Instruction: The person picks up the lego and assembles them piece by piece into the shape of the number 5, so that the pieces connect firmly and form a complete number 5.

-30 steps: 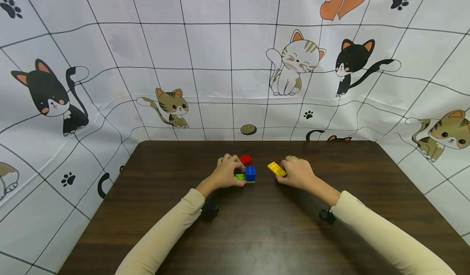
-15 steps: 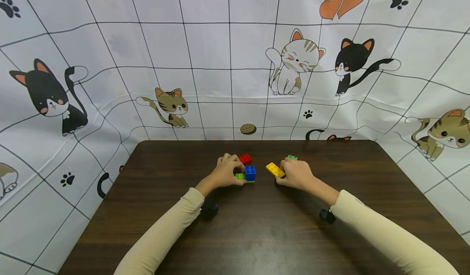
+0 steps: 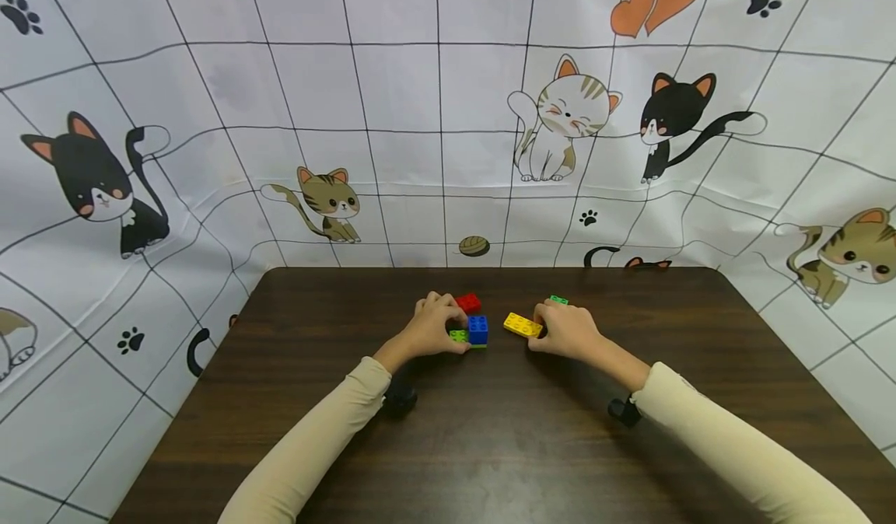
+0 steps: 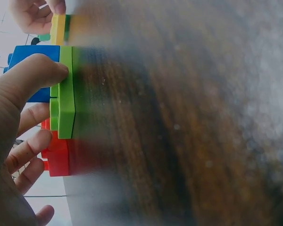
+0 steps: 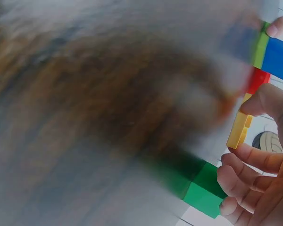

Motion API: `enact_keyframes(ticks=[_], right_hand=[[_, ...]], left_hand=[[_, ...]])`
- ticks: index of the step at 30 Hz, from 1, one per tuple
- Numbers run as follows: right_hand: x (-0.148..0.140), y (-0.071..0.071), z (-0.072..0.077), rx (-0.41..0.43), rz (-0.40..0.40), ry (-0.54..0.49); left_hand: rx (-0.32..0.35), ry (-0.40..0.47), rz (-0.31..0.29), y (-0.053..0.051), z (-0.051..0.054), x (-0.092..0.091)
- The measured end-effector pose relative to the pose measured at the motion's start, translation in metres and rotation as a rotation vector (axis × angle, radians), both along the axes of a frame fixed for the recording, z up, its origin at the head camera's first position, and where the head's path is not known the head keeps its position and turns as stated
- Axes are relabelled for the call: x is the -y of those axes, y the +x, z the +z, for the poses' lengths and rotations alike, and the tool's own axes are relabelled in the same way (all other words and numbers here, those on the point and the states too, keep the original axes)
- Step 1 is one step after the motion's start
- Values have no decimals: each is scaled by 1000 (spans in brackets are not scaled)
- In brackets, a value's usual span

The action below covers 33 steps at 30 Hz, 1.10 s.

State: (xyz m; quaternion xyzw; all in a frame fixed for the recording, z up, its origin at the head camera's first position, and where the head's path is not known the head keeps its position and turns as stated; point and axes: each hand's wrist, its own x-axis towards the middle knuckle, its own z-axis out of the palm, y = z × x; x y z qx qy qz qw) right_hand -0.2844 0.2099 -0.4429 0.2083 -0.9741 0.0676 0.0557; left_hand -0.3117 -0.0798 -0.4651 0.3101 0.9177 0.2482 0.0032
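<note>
Currently I count five blocks near the far edge of the bench (image 3: 504, 423): the left hand (image 3: 428, 328) curls round a lime block (image 3: 458, 337) under a blue block (image 3: 478, 330), a red block (image 3: 468, 303) behind; the right hand (image 3: 565, 330) pinches a yellow block (image 3: 521, 325), mostly hiding a green block (image 3: 558, 300), clearer in the right-wrist view.

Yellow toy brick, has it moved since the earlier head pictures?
Yes: against the tabletop's back edge, the yellow toy brick has turned more nearly parallel, its free end shifting left toward the blue toy brick.
</note>
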Motion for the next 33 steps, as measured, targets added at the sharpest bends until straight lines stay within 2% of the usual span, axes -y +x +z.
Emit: enact_keyframes(ticks=[7, 16, 26, 33], right_hand=[[-2, -6, 13, 28, 6, -82], [-2, -10, 28, 92, 13, -268], [5, -11, 36, 137, 109, -424], [9, -12, 36, 127, 167, -460]], left_hand=[[-17, -19, 1, -2, 3, 2], [-12, -27, 3, -2, 2, 1], [-9, -19, 0, 0, 1, -1], [-9, -1, -2, 0, 3, -2]])
